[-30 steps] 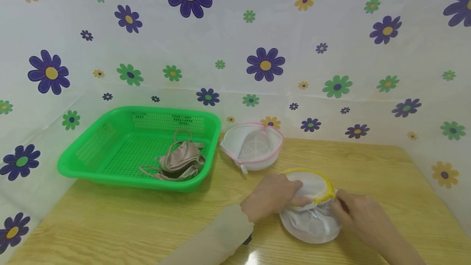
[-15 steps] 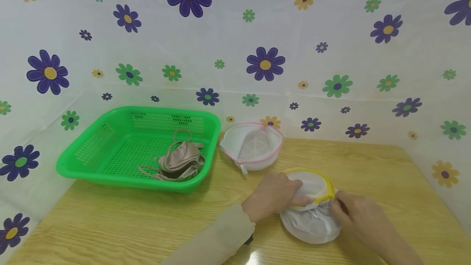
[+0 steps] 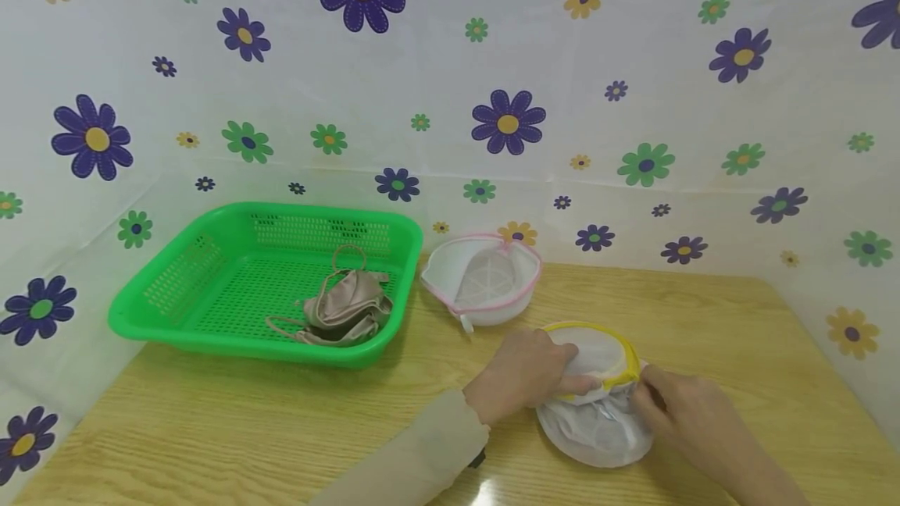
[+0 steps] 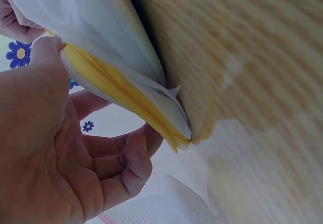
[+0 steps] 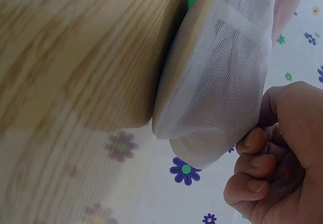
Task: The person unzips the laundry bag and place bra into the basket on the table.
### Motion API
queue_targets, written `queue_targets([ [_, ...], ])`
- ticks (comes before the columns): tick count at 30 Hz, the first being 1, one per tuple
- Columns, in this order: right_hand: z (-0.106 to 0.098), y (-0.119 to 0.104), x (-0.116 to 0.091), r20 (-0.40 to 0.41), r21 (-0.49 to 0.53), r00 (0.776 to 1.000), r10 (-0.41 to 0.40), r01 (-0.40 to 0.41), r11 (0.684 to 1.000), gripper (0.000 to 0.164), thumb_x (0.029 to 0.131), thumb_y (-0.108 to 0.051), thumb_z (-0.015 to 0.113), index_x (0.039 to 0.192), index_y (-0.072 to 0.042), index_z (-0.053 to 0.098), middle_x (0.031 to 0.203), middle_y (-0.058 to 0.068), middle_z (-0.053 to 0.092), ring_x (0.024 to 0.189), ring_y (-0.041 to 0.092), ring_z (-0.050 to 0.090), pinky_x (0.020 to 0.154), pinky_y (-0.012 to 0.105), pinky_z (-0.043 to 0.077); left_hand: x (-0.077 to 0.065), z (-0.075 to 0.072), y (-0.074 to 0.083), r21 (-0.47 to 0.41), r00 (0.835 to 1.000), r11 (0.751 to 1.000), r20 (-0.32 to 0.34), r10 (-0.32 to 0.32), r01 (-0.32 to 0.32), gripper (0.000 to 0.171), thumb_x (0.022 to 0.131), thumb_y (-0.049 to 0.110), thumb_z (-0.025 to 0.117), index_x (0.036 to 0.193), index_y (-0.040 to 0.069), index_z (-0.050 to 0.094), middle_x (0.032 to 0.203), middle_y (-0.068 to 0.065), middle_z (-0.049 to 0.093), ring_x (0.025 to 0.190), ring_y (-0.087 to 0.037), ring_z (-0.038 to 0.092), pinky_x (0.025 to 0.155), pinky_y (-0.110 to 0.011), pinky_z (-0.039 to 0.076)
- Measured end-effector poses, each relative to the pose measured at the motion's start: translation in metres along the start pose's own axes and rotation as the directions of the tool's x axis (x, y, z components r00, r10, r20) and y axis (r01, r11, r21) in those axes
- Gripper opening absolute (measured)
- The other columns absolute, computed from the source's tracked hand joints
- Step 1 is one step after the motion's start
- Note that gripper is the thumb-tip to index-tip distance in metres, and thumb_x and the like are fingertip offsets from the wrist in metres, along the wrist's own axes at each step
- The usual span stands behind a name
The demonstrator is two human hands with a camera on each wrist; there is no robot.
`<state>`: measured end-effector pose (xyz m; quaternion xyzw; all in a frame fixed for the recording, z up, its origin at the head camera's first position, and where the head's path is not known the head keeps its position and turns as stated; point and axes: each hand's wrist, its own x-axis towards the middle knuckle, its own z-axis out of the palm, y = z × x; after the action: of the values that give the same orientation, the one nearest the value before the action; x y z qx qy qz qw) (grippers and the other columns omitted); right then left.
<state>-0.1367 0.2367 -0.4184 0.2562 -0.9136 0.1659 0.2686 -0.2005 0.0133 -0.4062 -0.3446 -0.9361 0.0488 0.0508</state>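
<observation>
A white mesh laundry bag with a yellow zipper stands on the table in the head view, its round top facing up. My left hand grips the bag from the left, the thumb at the zipper band and the other fingers reaching round the side. On the right edge, my right hand pinches the end of the yellow band between thumb and curled fingers. In the right wrist view the mesh side bulges out beside that hand; whatever small part sits inside the pinch is hidden.
Behind the hands sits a second white mesh bag with pink trim, its mouth spread. To the left is a green plastic basket holding a beige satin bra. A flowered white sheet hangs round the wooden table.
</observation>
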Motion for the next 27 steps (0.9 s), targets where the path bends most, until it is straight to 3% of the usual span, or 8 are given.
queue_targets([
  [14, 0.0000, 0.0027, -0.0007, 0.036, 0.079, 0.998, 0.056, -0.059, 0.995, 0.033, 0.081, -0.001, 0.067, 0.070, -0.026, 0.048, 0.060, -0.022, 0.029, 0.054, -0.011, 0.024, 0.045, 0.011, 0.024, -0.0005, 0.0007, -0.0015, -0.024, 1.000, 1.000, 0.007, 0.004, -0.004, 0.058, 0.099, 0.072, 0.040, 0.090, 0.021, 0.064, 0.061, 0.005, 0.039, 0.055, -0.010, 0.042, 0.047, -0.025, 0.032],
  [22, 0.0002, 0.0038, -0.0015, 0.039, 0.097, 0.998, 0.041, -0.045, 0.994, 0.031, 0.081, 0.000, 0.068, 0.072, -0.025, 0.051, 0.060, -0.023, 0.031, 0.055, -0.011, 0.025, 0.045, 0.010, 0.025, 0.0005, 0.0005, -0.0016, -0.009, 0.999, 1.000, 0.041, 0.004, -0.004, 0.058, 0.099, 0.073, 0.038, 0.097, 0.022, 0.067, 0.062, 0.006, 0.042, 0.059, -0.010, 0.046, 0.050, -0.025, 0.035],
  [27, 0.0005, 0.0031, -0.0019, 0.030, 0.106, 0.999, 0.021, -0.024, 0.994, 0.032, 0.080, 0.001, 0.069, 0.072, -0.025, 0.052, 0.060, -0.024, 0.030, 0.055, -0.012, 0.024, 0.045, 0.009, 0.024, -0.0008, 0.0008, -0.0020, -0.002, 1.000, 1.000, 0.017, 0.013, -0.013, 0.058, 0.099, 0.073, 0.039, 0.092, 0.022, 0.065, 0.061, 0.006, 0.039, 0.056, -0.010, 0.044, 0.049, -0.025, 0.033],
])
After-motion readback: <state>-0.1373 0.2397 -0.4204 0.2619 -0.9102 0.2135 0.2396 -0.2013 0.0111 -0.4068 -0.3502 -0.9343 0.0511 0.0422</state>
